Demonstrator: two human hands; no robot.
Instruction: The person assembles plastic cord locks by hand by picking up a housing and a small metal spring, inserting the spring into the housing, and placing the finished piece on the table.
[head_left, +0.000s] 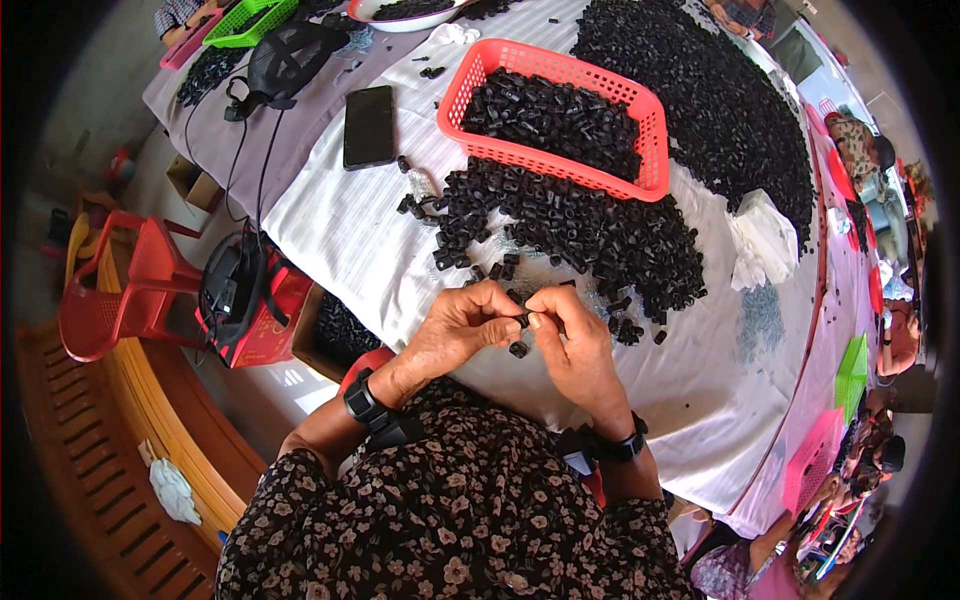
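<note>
Over the near edge of the white-covered table, my left hand [455,325] pinches a small black plastic piece [521,320] between thumb and fingertips. My right hand [580,355] meets it there, thumb and forefinger closed on the same piece; any smaller part between the fingertips is too small to make out. Just below the fingertips lies another black piece [518,349]. Beyond my hands spreads a heap of similar hollow black pieces [600,235], with thin, shiny metal bits [595,300] partly among them.
A red plastic basket [550,158] of black pieces stands behind the heap. Left of it lies a black phone [369,128]. A larger black pile [700,110] covers the far right, near crumpled white plastic [765,240] and scattered metal bits [760,320]. A red chair [130,285] stands left; other people sit around.
</note>
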